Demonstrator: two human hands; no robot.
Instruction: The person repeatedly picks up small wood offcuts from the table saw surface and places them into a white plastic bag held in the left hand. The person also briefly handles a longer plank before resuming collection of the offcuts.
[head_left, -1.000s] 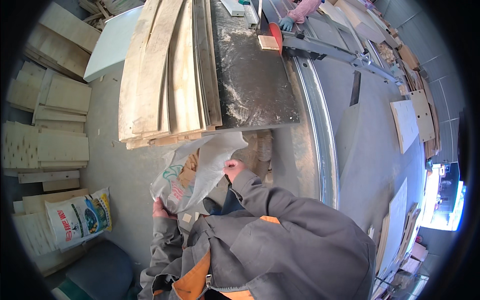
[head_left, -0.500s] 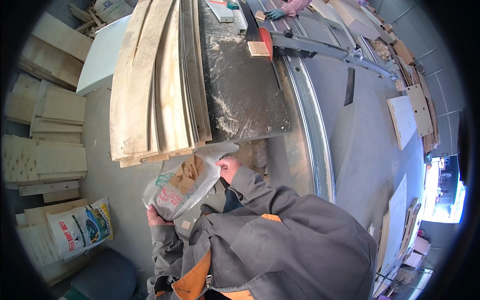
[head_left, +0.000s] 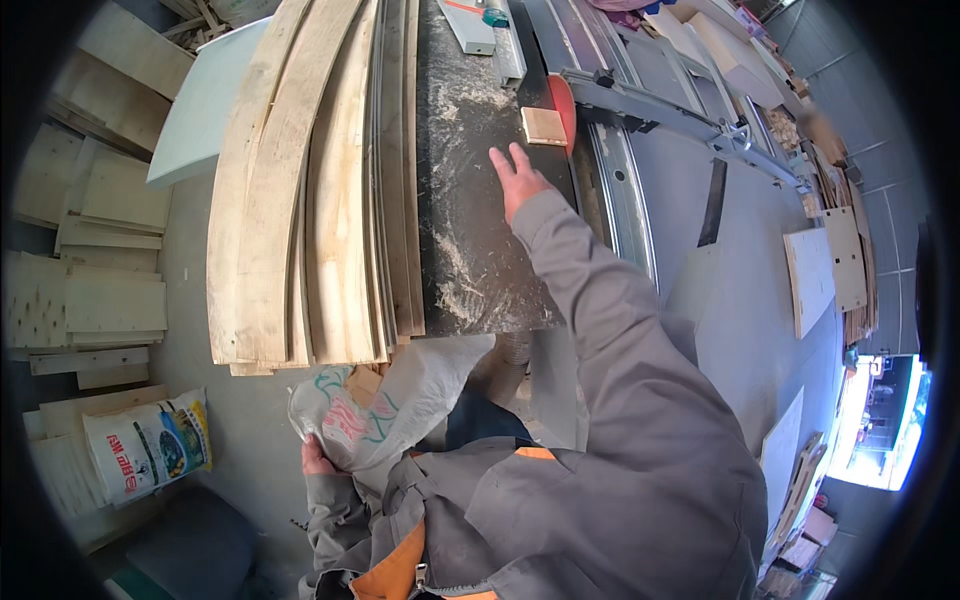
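Note:
My left hand (head_left: 317,456) is closed on the near left edge of a white plastic sack (head_left: 418,392) with red and green print. Scraps of wood (head_left: 364,385) show in the sack's mouth, partly under the overhanging boards. My right hand (head_left: 517,180) is stretched over the dusty black table (head_left: 465,220), fingers apart and holding nothing. Just beyond its fingertips lies a small square wood block (head_left: 543,126), apart from the hand. That block sits right beside a red disc-shaped part (head_left: 563,112) of the saw.
A stack of long boards (head_left: 335,190) covers the table's left side and overhangs its near edge. Metal rails (head_left: 622,180) and a crossbar (head_left: 660,105) run along the right. A filled printed bag (head_left: 150,445) lies at lower left, below piled panels (head_left: 115,295).
My right hand has let go of the sack's rim and moved up and forward over the table. My left hand stays on the sack. The co-worker's gloved hand has left view.

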